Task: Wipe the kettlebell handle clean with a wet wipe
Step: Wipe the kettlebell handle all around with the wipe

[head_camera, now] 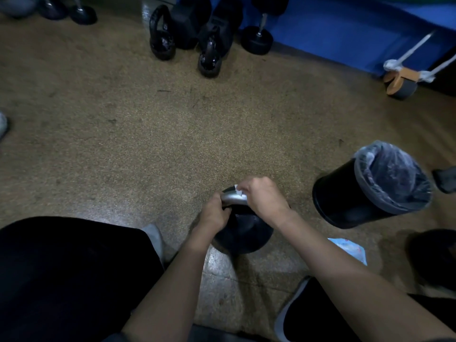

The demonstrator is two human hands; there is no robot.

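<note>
We grip the kettlebell (243,233) on the speckled floor (123,134), left hand (214,213) closed around its handle (233,198), right hand (261,193) pressing the wet wipe (238,191) onto it, with a lined bin (372,186) just right and 2 more kettlebells (185,38) well beyond.

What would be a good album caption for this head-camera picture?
Left hand steadies the black kettlebell's silver handle while right hand rubs it with a white wet wipe.

lined bin (350,193), spare kettlebells (161,38), dumbbell (257,39)
</note>
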